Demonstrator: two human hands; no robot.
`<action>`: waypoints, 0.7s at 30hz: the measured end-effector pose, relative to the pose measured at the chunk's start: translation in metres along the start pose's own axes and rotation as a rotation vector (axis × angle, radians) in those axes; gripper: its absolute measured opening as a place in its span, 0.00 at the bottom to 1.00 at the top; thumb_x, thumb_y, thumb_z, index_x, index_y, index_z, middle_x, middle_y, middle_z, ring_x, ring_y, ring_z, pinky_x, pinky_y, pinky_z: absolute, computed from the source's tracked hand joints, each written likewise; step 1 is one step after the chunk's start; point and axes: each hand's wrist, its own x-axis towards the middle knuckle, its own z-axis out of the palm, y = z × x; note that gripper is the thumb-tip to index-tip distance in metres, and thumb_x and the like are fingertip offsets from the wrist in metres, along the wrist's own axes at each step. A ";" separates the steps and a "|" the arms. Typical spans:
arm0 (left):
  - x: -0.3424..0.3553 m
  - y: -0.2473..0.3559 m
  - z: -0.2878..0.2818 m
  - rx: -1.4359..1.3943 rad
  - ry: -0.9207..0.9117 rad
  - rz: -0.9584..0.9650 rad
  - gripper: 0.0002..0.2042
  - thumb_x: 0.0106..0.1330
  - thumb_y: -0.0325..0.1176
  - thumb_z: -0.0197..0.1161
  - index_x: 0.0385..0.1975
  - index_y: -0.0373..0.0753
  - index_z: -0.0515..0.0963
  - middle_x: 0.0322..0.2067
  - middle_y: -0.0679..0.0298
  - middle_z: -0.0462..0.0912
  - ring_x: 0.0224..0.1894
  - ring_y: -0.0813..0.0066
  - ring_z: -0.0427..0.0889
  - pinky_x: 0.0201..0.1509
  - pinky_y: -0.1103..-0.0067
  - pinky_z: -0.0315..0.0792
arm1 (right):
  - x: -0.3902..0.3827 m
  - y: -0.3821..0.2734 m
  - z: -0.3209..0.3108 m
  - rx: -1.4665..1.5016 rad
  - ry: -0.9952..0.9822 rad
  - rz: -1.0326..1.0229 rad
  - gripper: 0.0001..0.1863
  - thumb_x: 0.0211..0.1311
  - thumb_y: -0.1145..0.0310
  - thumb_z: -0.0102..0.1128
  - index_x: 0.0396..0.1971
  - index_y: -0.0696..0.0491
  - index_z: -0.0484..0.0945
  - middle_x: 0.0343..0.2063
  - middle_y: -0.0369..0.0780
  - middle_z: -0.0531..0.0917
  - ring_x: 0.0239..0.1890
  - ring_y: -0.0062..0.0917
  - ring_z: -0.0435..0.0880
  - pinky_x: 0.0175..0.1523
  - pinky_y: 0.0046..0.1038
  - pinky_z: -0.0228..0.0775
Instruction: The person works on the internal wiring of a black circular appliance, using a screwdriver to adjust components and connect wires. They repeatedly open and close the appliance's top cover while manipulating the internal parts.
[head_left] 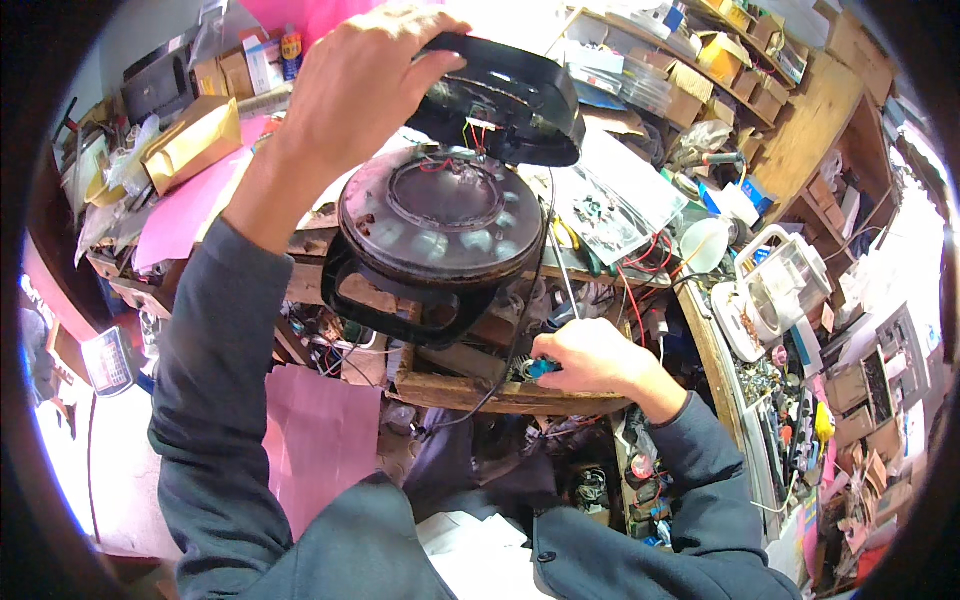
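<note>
My left hand (380, 75) grips the rim of a black plastic cover (545, 105), holding it up and tilted above a round appliance. Thin red and yellow wires (478, 135) run between the cover and the appliance. The round metal plate (440, 215) of the appliance is dull grey with pale patches and a raised ring. It sits in a black base with a handle (400, 325) at the bench's front edge. Low on the right, my right hand (600, 360) is closed around a screwdriver's blue-green handle (543, 367). The screwdriver's long thin shaft (565, 275) points up beside the appliance.
A black cord (512, 365) hangs over the open wooden drawer (480, 395). Pliers (570, 240) and a clear tray of small parts (610, 215) lie right of the appliance. A clear plastic container (780, 285) stands farther right. Pink sheet (320, 440) hangs at lower left.
</note>
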 end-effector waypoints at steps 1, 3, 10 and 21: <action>-0.001 -0.001 0.000 -0.003 -0.002 0.002 0.15 0.69 0.36 0.65 0.53 0.41 0.83 0.50 0.52 0.86 0.52 0.52 0.85 0.58 0.66 0.77 | 0.003 -0.005 0.006 -0.050 0.015 0.009 0.19 0.58 0.55 0.70 0.41 0.53 0.83 0.29 0.46 0.87 0.37 0.44 0.88 0.42 0.44 0.79; -0.002 -0.002 0.001 -0.003 -0.002 0.003 0.15 0.69 0.35 0.65 0.53 0.41 0.83 0.49 0.52 0.86 0.52 0.52 0.85 0.58 0.66 0.76 | 0.009 -0.007 0.015 -0.138 0.035 0.049 0.18 0.58 0.56 0.70 0.39 0.54 0.82 0.28 0.47 0.86 0.37 0.44 0.88 0.41 0.45 0.79; -0.005 -0.006 0.001 0.037 -0.010 0.024 0.14 0.68 0.35 0.66 0.51 0.39 0.83 0.48 0.52 0.86 0.51 0.53 0.85 0.58 0.66 0.76 | 0.020 -0.007 -0.013 -0.129 0.044 -0.005 0.16 0.56 0.55 0.70 0.27 0.54 0.82 0.23 0.45 0.85 0.32 0.45 0.87 0.37 0.45 0.78; 0.000 -0.003 -0.001 0.137 0.093 -0.009 0.16 0.64 0.38 0.71 0.49 0.40 0.85 0.48 0.56 0.87 0.53 0.58 0.85 0.58 0.68 0.76 | 0.039 0.010 -0.049 0.346 0.690 0.063 0.11 0.61 0.63 0.67 0.26 0.56 0.80 0.21 0.46 0.82 0.24 0.39 0.83 0.32 0.39 0.73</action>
